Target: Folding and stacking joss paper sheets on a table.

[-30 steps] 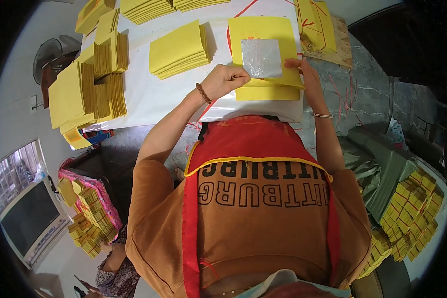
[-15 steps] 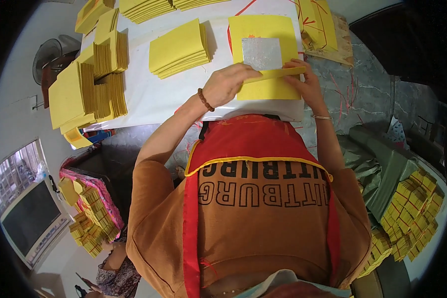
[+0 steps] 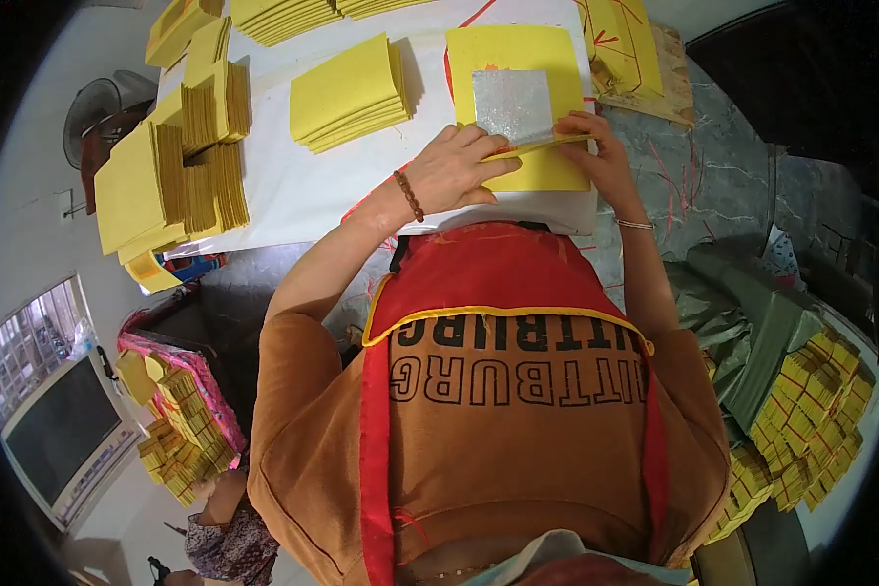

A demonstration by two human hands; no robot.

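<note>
A yellow paper sheet [image 3: 547, 178] with a silver foil square [image 3: 510, 98] on it lies at the table's right front; whether more sheets lie beneath it I cannot tell. Across it, below the foil, runs a narrow folded yellow paper strip [image 3: 542, 146]. My left hand [image 3: 449, 168], with a beaded bracelet at the wrist, has its fingertips closed on the strip's left end, the thumb and lower fingers being partly spread. At the other end, my right hand [image 3: 598, 151] pinches the strip between thumb and fingers.
A neat yellow paper stack [image 3: 350, 93] stands left of the sheet. More yellow stacks [image 3: 171, 161] line the table's [image 3: 303, 195] left side. Tied yellow bundles [image 3: 623, 49] sit beyond the right edge. Behind me are more bundles [image 3: 811, 410] and another person's arm [image 3: 227, 498].
My left hand has shifted slightly down and left, its fingers opening out more over the strip. The strip lies lower and flatter. My right hand keeps its pinch.
</note>
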